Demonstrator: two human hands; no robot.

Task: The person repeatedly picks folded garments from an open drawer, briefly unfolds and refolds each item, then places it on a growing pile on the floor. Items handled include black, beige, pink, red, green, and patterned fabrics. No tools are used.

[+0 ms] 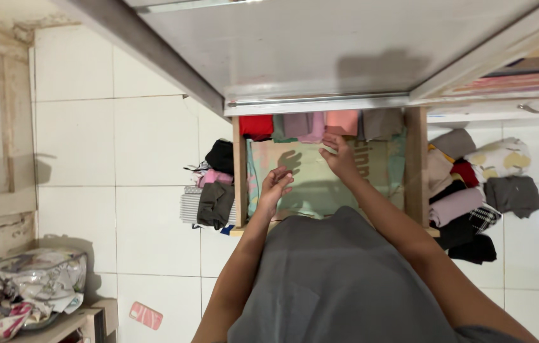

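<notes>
A pulled-out wooden drawer (416,166) lies below me, lined with a pale green sheet. Along its back stand folded clothes: red (256,126), mauve (304,125), salmon pink (342,121) and grey-brown (382,123). My right hand (339,157) reaches forward with its fingers touching the lower edge of the salmon pink piece, holding nothing. My left hand (275,185) hovers over the drawer's left part, fingers loosely curled and empty. A grey garment on my body hides the drawer's front.
Folded clothes lie piled on the white tiled floor to the left (214,190) and right (473,190) of the drawer. A grey cabinet top (320,44) stands above it. At the lower left sit a patterned bundle (25,286) and a pink flat case (146,315).
</notes>
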